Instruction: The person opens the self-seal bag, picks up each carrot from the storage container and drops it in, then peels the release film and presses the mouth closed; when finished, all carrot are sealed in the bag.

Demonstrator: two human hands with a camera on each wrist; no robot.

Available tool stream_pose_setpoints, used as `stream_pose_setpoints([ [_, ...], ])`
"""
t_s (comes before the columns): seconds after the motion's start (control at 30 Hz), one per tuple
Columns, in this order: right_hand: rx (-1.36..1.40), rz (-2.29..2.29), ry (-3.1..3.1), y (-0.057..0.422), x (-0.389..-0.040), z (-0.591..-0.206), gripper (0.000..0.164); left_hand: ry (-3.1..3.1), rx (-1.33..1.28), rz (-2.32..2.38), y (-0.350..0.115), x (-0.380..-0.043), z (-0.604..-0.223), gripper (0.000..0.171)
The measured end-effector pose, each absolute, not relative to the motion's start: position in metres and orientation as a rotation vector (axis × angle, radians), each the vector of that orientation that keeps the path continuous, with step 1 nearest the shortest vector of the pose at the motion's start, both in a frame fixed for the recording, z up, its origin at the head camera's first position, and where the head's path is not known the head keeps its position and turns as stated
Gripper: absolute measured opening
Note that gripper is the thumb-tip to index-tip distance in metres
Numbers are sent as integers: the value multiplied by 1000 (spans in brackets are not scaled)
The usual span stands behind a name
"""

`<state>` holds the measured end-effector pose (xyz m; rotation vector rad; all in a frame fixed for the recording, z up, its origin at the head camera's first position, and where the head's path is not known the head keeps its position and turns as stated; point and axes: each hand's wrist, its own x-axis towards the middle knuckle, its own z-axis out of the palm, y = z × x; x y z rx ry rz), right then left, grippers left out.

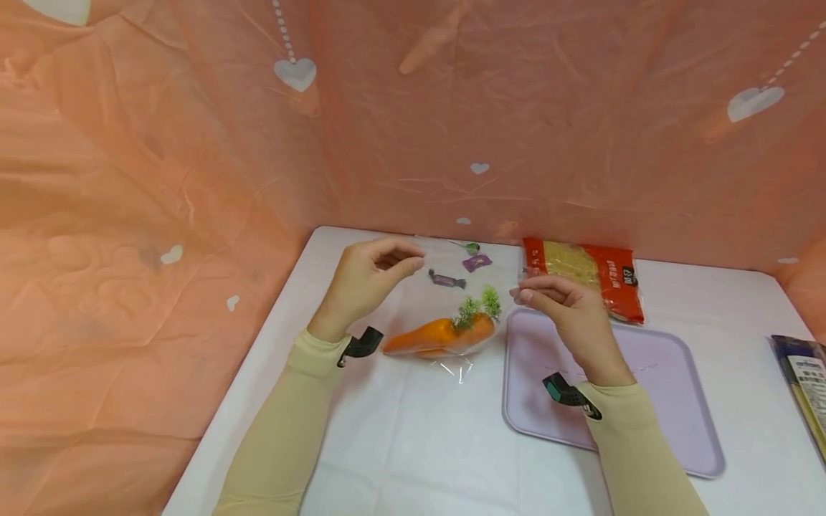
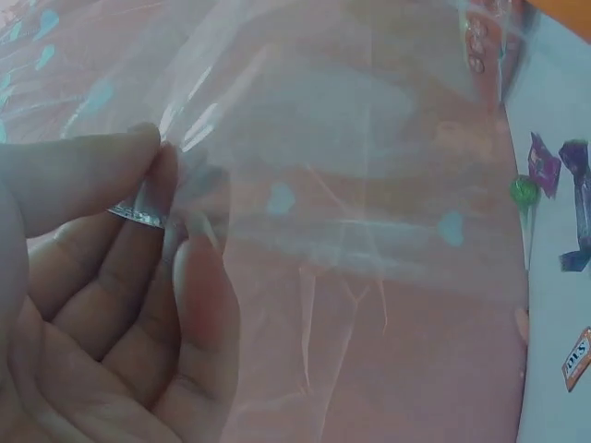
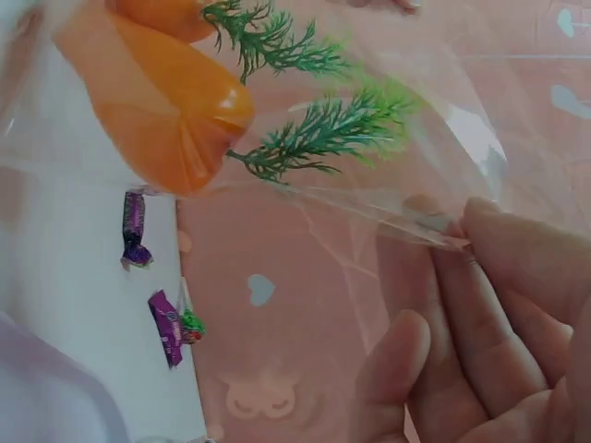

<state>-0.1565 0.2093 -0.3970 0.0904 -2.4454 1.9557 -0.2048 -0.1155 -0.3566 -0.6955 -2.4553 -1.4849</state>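
Observation:
Between my two hands hangs a clear plastic bag (image 1: 457, 367), its upper edge spread apart. Inside it lie orange carrots (image 1: 429, 335) with feathery green tops (image 3: 323, 138), near the bottom of the bag. My left hand (image 1: 368, 279) pinches one side of the rim between thumb and fingers, as the left wrist view shows up close on the film (image 2: 323, 120). On the opposite side my right hand (image 1: 571, 319) pinches the rim between thumb and fingertips, partly above the tray. The bag's outline is hard to follow because it is transparent.
Behind the bag lie purple-wrapped candies (image 1: 447, 280), a green lollipop (image 1: 473, 249) and a small orange-and-white packet (image 2: 577, 358). A lilac tray (image 1: 665, 401) sits under my right arm. Behind it is a red food packet (image 1: 622, 279); another packet (image 1: 806, 387) lies far right.

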Motion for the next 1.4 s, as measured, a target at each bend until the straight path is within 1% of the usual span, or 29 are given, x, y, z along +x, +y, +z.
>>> stream_pose_setpoints([
  [0.27, 178, 1986, -2336, 208, -152, -383, 32, -2479, -725, -1575, -128, -202, -351, 11],
  [0.37, 219, 1912, -2342, 204, -150, -379, 30, -2474, -718, -1597, -132, -197, -343, 11],
  [0.53, 286, 1792, -2335, 199, -146, -376, 25, -2388, -808, -1663, -138, -195, -338, 15],
  [0.67, 347, 1807, -2263, 199, -145, -375, 26, -2315, -898, -1738, -141, -200, -343, 21],
  [0.83, 411, 1794, -2209, 200, -143, -375, 25, -2249, -982, -1799, -144, -209, -352, 20],
  [1.07, 503, 1791, -2109, 204, -139, -381, 16, -2146, -1085, -1906, -145, -217, -361, 21],
  [1.23, 621, 1814, -2026, 209, -140, -386, 18, -2129, -1136, -1887, -143, -216, -359, 24],
  [1.4, 604, 1688, -2125, 212, -140, -386, 19, -2163, -1139, -1836, -139, -208, -348, 22],
])
